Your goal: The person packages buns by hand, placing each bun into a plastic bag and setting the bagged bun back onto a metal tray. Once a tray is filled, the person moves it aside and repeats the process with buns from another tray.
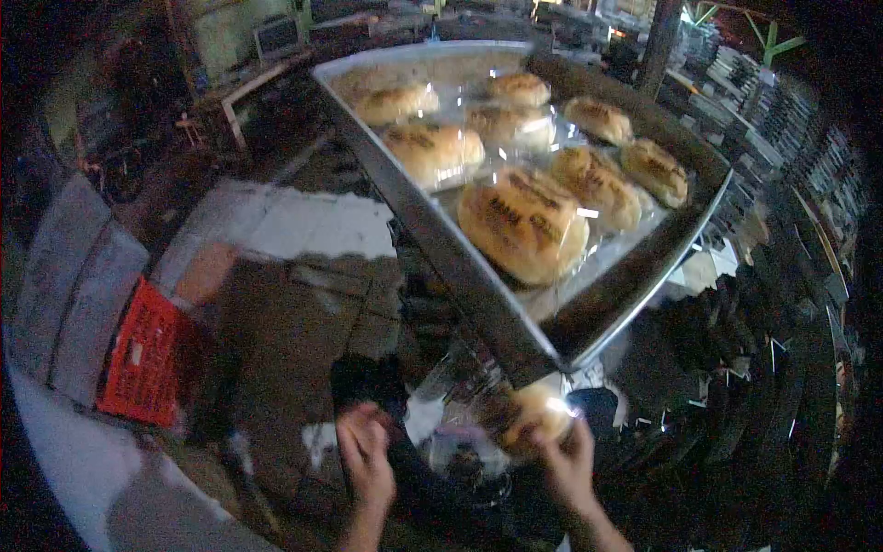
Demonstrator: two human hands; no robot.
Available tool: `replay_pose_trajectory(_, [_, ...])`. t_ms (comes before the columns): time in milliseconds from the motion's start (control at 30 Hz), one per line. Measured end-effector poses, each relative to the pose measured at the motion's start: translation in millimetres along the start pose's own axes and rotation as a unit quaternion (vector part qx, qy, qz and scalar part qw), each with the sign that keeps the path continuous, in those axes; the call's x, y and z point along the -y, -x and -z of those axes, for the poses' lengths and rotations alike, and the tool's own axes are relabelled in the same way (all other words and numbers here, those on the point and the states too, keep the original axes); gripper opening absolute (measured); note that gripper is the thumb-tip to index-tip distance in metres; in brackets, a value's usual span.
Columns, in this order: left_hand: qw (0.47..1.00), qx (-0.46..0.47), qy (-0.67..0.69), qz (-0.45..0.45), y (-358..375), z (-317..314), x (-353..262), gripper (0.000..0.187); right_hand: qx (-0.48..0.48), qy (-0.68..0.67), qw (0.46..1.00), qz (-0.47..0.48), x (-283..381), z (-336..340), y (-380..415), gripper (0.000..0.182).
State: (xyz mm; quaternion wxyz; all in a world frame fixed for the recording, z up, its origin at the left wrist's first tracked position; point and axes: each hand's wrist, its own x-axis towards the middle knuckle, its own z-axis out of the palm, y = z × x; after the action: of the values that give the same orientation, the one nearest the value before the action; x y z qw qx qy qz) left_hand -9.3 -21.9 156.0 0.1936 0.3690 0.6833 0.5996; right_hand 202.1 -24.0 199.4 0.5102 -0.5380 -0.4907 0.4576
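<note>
A bun is grasped by the right hand, just below the near corner of the tray as seen from above; a bright glint is thrown off its upper side. The left hand is held well apart from it, with fingers partly curled; whether it is clenched or released cannot be told. Eight more buns, clear-wrapped and marked with dark print, are held in the tray. A red crate is seen far left.
</note>
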Motion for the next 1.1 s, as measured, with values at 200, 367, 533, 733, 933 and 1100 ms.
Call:
replay_pose_trajectory(200, [0.785, 0.285, 0.413, 0.363, 0, -2, -31, 0.062, 0.224, 0.085, 0.929, 0.282, 29, -81, 36, 0.059])
replay_pose_trajectory(367, [0.708, 0.283, 0.523, 0.381, 19, -7, 14, 0.066, 0.233, 0.001, 0.918, 0.32, 14, -59, 18, 0.076])
replay_pose_trajectory(533, [0.703, 0.23, 0.567, 0.364, 0, -13, 37, 0.069, 0.337, 0.304, 0.837, 0.307, -2, -79, 29, 0.072])
replay_pose_trajectory(733, [0.446, 0.221, 0.74, 0.452, -8, -27, 66, 0.075, 0.339, 0.487, 0.708, 0.383, -35, -64, -5, 0.046])
replay_pose_trajectory(933, [0.424, 0.287, 0.768, 0.384, -14, -48, 104, 0.062, 0.392, 0.429, 0.682, 0.443, -51, -83, 3, 0.038])
replay_pose_trajectory(1100, [0.725, 0.135, 0.594, 0.321, -23, -50, 80, 0.057, 0.209, 0.488, 0.827, 0.184, -36, -62, -8, 0.038])
